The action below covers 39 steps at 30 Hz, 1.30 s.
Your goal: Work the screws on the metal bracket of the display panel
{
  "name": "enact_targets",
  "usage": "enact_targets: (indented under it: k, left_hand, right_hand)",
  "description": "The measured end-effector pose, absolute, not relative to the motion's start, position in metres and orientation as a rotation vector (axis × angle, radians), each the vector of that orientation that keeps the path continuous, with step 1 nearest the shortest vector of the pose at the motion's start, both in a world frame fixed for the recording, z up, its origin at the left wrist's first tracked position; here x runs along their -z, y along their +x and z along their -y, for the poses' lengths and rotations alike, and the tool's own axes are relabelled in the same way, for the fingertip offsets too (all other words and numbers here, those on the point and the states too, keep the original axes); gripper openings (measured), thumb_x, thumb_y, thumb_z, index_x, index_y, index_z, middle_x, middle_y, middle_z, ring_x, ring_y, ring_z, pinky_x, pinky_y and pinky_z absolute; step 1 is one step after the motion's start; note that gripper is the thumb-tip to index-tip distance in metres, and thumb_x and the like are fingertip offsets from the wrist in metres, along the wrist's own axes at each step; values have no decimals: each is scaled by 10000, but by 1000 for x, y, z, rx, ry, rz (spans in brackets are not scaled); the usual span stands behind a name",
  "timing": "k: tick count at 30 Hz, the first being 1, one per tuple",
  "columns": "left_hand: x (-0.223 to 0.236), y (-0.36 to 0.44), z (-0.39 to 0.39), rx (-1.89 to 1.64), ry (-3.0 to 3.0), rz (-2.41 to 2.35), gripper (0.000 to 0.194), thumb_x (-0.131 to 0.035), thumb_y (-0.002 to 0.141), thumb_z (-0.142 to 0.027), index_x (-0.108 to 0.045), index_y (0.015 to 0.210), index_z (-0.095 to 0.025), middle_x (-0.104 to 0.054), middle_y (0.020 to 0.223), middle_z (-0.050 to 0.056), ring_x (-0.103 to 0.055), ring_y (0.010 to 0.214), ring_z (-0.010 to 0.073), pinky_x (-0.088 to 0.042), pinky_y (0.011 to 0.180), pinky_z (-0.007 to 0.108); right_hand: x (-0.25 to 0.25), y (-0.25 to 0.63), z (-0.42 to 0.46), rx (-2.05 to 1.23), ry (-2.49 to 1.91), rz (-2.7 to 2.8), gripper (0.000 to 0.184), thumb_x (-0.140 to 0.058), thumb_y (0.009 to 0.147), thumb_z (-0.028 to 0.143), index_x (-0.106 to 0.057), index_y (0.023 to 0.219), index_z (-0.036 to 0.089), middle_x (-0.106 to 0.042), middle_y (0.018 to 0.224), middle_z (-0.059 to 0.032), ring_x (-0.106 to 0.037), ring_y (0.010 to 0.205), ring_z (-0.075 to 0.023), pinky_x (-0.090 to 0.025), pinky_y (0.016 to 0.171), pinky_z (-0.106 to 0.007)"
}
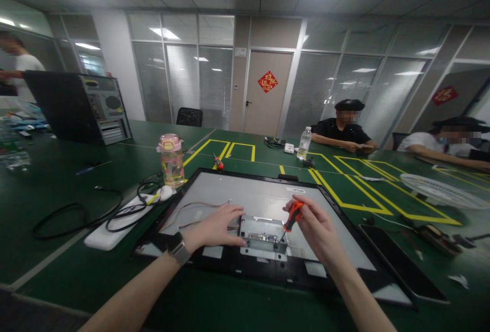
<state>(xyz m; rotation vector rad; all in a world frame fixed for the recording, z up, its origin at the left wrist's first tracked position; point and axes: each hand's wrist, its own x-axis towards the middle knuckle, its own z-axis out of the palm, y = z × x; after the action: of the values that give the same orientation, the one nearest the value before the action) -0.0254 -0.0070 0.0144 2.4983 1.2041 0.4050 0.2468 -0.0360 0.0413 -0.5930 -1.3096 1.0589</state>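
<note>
A monitor lies face down on the green table, its grey back panel (252,196) framed by a black bezel. A small metal board cover (262,232) sits near the panel's front edge. My left hand (218,227) rests on the panel beside the cover's left side, fingers lying flat against it. My right hand (316,224) is closed around an orange-and-black screwdriver (293,215), whose tip points down at the cover's right side. Thin wires (193,209) run across the panel to the left of my left hand.
A pink-lidded bottle (171,161), a white slab (118,224) and black cables (84,214) lie left of the monitor. A computer case (82,107) stands far left. Two seated people are at the far right, near a water bottle (304,143), a white fan grille (440,191) and a dark flat panel (398,260).
</note>
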Motion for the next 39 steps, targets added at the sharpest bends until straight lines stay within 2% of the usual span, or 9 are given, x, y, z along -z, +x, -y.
enact_targets:
  k: [2,6,12,15,23,29,34,36,39]
  left_hand:
    - [-13,-26,6,-412,2504,-1201,773,-728,720,-586,-492,1357,-217,-427,1473,109,-367,1366,320,-223,1168,470]
    - [-11,-26,5,-426,2511,-1190,785,-729,715,-594,-489,1361,-217,-428,1473,108,-362,1369,315,-210,1175,462]
    - [-16,-24,7,-403,2501,-1198,773,-735,724,-569,-498,1357,-196,-432,1471,118,-351,1379,322,-203,1177,473]
    - [-19,-24,8,-401,2502,-1205,769,-747,720,-552,-503,1353,-189,-437,1467,125,-361,1373,321,-208,1177,469]
    - [-11,-26,6,-436,2512,-1178,776,-738,715,-579,-501,1355,-210,-436,1468,115,-363,1372,321,-199,1178,477]
    - [-8,-27,3,-444,2510,-1173,798,-728,710,-602,-493,1361,-204,-433,1468,118,-360,1370,323,-207,1174,477]
    - [-12,-26,5,-439,2508,-1173,778,-718,719,-606,-498,1353,-212,-433,1468,117,-363,1368,324,-202,1174,479]
    - [-14,-26,6,-429,2511,-1178,769,-722,723,-594,-497,1352,-212,-434,1467,116,-365,1369,318,-198,1176,475]
    - [-15,-26,7,-426,2507,-1183,769,-719,726,-595,-494,1354,-214,-429,1471,115,-356,1375,320,-209,1173,474]
  right_hand:
    - [-43,247,37,-1042,-553,1335,194,-666,840,422,-740,945,277,-680,862,-61,-635,830,-207,-537,644,-313]
    - [-43,247,37,-970,-497,1400,101,-734,787,369,-749,812,273,-636,901,-44,-626,874,-206,-536,769,-353]
    - [-46,245,42,-1097,-516,1394,191,-673,841,389,-735,994,293,-681,868,-54,-635,777,-194,-534,632,-317]
    - [-50,242,44,-1114,-509,1385,184,-653,854,397,-729,970,276,-694,880,-63,-635,819,-208,-530,613,-306]
    - [-43,247,38,-962,-608,1424,207,-619,876,394,-715,993,252,-697,943,-72,-648,899,-229,-523,788,-365]
    - [-38,248,35,-677,-682,1418,118,-730,781,330,-722,879,263,-640,894,-35,-623,845,-203,-525,736,-316]
    - [-39,248,39,-723,-719,1441,262,-546,914,357,-699,1096,248,-689,1080,-88,-652,954,-248,-499,878,-423]
    - [-40,247,40,-726,-730,1432,262,-568,905,342,-693,1120,259,-704,1039,-77,-660,927,-241,-513,856,-417]
    - [-43,245,41,-588,-751,1439,191,-684,821,314,-738,997,263,-691,936,-54,-643,868,-223,-529,787,-364]
